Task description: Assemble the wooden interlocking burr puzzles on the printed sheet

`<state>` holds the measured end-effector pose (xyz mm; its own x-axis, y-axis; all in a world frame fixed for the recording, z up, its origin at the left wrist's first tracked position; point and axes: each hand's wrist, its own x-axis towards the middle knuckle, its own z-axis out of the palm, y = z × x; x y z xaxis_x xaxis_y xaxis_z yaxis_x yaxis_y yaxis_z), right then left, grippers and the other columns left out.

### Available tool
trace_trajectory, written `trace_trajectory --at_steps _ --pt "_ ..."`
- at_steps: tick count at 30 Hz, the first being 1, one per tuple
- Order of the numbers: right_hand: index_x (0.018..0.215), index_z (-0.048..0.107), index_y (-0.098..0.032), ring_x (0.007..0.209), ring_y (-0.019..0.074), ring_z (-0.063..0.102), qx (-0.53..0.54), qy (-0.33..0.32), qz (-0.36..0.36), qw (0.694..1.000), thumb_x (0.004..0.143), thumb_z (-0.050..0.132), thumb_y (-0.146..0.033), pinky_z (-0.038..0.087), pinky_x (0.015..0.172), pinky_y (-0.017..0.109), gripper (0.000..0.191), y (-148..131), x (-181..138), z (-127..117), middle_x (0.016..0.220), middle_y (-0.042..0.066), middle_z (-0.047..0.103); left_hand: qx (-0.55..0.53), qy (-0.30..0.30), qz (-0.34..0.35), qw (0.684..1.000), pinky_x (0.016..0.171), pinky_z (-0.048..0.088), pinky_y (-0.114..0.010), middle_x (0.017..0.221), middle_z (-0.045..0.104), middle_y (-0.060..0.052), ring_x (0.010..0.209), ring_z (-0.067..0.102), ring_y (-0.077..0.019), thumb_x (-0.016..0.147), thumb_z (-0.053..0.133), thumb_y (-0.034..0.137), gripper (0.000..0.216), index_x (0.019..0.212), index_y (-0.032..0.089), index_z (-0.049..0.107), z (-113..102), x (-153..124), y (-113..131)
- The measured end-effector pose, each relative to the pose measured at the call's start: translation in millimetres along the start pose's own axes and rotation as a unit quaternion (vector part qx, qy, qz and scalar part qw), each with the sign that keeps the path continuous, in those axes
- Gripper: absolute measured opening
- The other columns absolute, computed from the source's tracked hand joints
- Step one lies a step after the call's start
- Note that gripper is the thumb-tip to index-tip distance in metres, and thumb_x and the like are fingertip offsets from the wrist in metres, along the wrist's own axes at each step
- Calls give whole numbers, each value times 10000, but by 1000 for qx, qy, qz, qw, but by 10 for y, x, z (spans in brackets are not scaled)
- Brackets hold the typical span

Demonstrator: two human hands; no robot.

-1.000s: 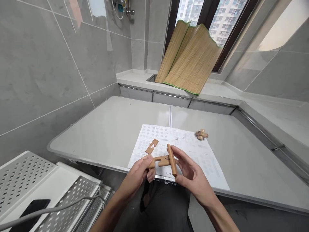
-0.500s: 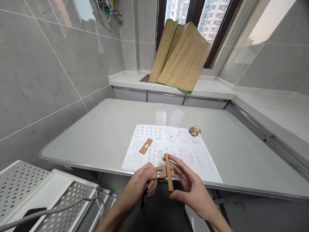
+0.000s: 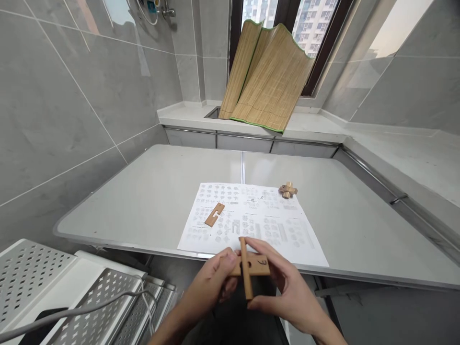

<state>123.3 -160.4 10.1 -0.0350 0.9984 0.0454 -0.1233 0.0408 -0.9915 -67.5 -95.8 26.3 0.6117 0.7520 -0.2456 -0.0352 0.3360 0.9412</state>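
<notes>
Just beyond the table's front edge, my left hand [image 3: 210,280] is closed on the left end of a flat wooden puzzle piece [image 3: 259,265] with a dark mark near its right end. A second wooden puzzle piece [image 3: 246,275], seen nearly edge-on, crosses the first one. My right hand [image 3: 287,282] grips this crosspiece between thumb and fingertips at its lower and upper ends. The marked end sticks out to the right of the crosspiece; a dark hole shows beside the crossing. A third notched wooden piece [image 3: 211,219] lies on the printed sheet [image 3: 230,242].
An assembled wooden burr puzzle [image 3: 288,190] sits at the sheet's upper right corner. The grey table [image 3: 118,191] reaches to a white ledge, where a bamboo mat [image 3: 273,81] leans by the window. White perforated racks [image 3: 39,268] with a grey cable stand at the lower left.
The crosspiece has shifted left along the marked piece, and more of the marked end now sticks out to its right. Both hands have come closer together. The view has tilted slightly down.
</notes>
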Motion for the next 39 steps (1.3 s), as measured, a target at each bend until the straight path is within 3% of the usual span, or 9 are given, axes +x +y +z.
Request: trace_trajectory --at_steps 5,14,18,22,26,30,33,36,39 --pt "1503 580 -386 1477 339 488 11 18 30 999 646 992 -229 333 1267 517 964 58 -11 91 1590 50 544 52 47 23 997 564 435 -264 596 526 18 587 510 -163 973 523 669 518 999 188 713 107 -31 31" --pt "1495 569 -361 1415 337 557 19 -19 48 998 672 976 -233 373 1239 528 927 -56 78 163 1510 64 624 37 42 6 998 593 453 -269 660 574 -2 598 506 -160 968 484 729 622 1131 182 732 57 -88 91" --pt "1503 552 -374 1416 327 556 5 -33 53 998 692 960 -233 373 1237 525 919 -56 142 230 1510 56 621 8 60 0 998 582 440 -262 704 585 -4 607 484 -153 962 497 731 613 1126 188 730 3 -122 49" --pt "1559 462 -418 1501 316 455 -17 -67 57 996 619 998 -231 359 1249 497 1098 -25 257 245 1620 30 503 -39 114 -9 993 606 455 -252 768 615 -14 655 515 -152 948 566 693 555 1101 180 711 -113 -149 -17" --pt "1593 401 -389 1387 323 570 -89 -70 35 993 690 957 -323 472 1160 504 1063 76 510 238 1627 70 482 -90 179 2 980 549 423 -225 674 530 24 582 473 -119 899 627 717 541 950 178 649 -310 -169 -109" --pt "1536 466 -327 1413 320 530 -282 2 -35 959 865 798 -415 431 1189 534 754 232 874 294 1559 92 533 -69 219 51 972 526 432 -228 676 539 25 549 468 -107 908 647 662 479 874 186 611 -529 -200 -161" --pt "1564 418 -321 1504 319 418 -384 -5 -90 919 903 740 -433 382 1229 541 744 366 1124 387 1619 92 454 -41 255 65 964 505 434 -229 731 584 5 551 476 -103 902 662 631 455 887 178 617 -656 -220 -166" --pt "1576 401 -258 1555 351 322 -447 24 -93 889 929 689 -429 337 1246 584 728 486 1319 487 1649 141 401 -17 282 75 956 507 446 -235 803 636 -19 567 496 -105 904 655 626 453 905 174 624 -738 -238 -169" --pt "1542 450 -212 1521 395 363 -466 42 -85 880 917 681 -411 334 1228 625 695 538 1451 546 1568 181 489 13 285 79 955 522 452 -239 800 654 -26 571 506 -108 918 631 636 469 893 167 634 -785 -265 -169"
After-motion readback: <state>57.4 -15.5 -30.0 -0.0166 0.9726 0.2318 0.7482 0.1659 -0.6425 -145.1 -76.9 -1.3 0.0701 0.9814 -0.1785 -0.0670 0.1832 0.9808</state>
